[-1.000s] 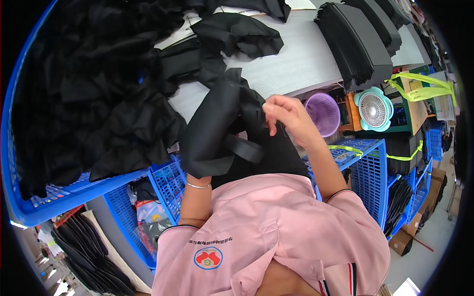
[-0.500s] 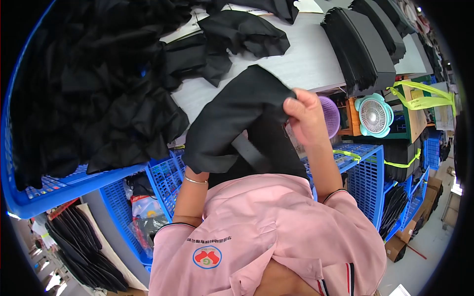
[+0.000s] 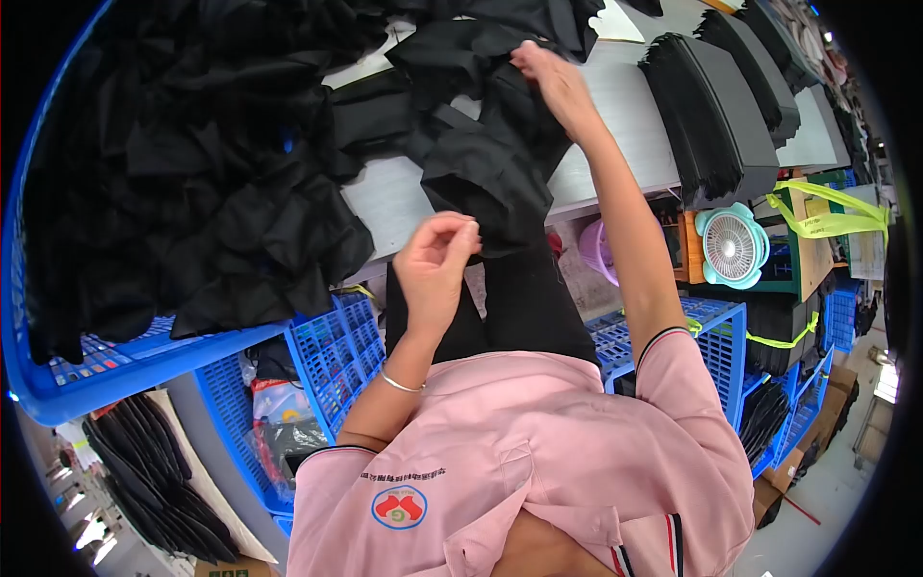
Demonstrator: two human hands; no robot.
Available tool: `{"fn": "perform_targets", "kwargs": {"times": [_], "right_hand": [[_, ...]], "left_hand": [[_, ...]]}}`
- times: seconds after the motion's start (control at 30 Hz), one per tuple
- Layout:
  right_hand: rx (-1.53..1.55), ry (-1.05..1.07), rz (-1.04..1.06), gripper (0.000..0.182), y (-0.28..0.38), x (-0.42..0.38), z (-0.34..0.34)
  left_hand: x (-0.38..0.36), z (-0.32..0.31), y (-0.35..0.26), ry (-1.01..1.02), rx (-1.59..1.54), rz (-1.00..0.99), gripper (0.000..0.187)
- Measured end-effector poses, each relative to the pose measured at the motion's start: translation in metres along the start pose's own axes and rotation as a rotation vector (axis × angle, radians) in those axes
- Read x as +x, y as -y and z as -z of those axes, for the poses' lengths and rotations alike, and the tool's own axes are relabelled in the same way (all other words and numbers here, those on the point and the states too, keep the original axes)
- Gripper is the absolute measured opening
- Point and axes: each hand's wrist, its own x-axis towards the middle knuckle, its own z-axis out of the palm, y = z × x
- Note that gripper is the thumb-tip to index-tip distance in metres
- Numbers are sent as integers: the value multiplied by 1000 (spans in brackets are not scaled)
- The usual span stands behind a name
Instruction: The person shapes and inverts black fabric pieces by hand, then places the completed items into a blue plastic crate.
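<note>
A limp piece of black fabric (image 3: pixel 490 183) hangs over the near edge of the light grey table, its lower end loose above my lap. My left hand (image 3: pixel 437 269) is closed, thumb and index finger pinched together at the near edge of this piece. Farther out over the table is my right hand (image 3: pixel 553 82), its fingers pressed together on black fabric at the far end. Folds hide exactly where one piece stops and another starts. More crumpled black pieces (image 3: pixel 370 115) lie just left of them.
A blue crate (image 3: pixel 125 380) heaped with black fabric stands at left. Stacks of black sheets (image 3: pixel 707 115) sit on the table (image 3: pixel 615 144) at right. Below are a purple basket (image 3: pixel 598 252), a teal fan (image 3: pixel 733 247) and more blue crates (image 3: pixel 711 370).
The black fabric piece has gone from above my lap onto the table among the other pieces. My right hand has reached forward and left; my left hand has come out from under the fabric.
</note>
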Motion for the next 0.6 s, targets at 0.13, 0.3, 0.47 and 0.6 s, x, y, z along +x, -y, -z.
{"fn": "perform_targets", "kwargs": {"times": [0.13,0.3,0.47,0.6], "right_hand": [[-64,-277,164,29,38,-59,30],[-505,-47,371,51,14,-120,52],[-669,-129,422,51,8,-116,34],[-706,-210,472,38,-16,-108,26]], "left_hand": [[29,14,-20,-127,511,-453,35],[83,10,-30,277,684,-377,60],[123,10,-24,608,681,-46,55],[124,8,-25,642,530,237,38]]}}
